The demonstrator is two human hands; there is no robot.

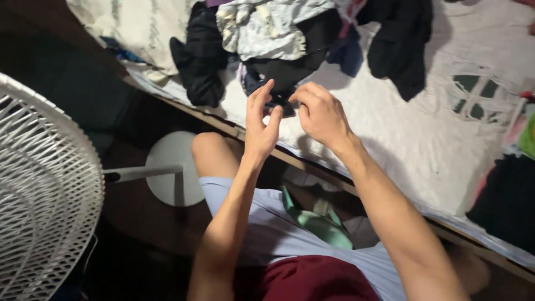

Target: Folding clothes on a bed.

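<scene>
Left hand [261, 125] fingers spread, empty; right hand [320, 114] fingers curled, pinching dark cloth [281, 106].

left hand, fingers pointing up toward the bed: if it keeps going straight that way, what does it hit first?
Probably the dark garment at the near edge of the clothes pile on the white bedsheet. The left hand points up at it with open fingers. Depth is unclear from this single view.

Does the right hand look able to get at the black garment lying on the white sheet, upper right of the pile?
Probably yes. The right hand hovers over the white sheet, and only bare sheet lies between it and the black garment. Nothing covers that garment.
</scene>
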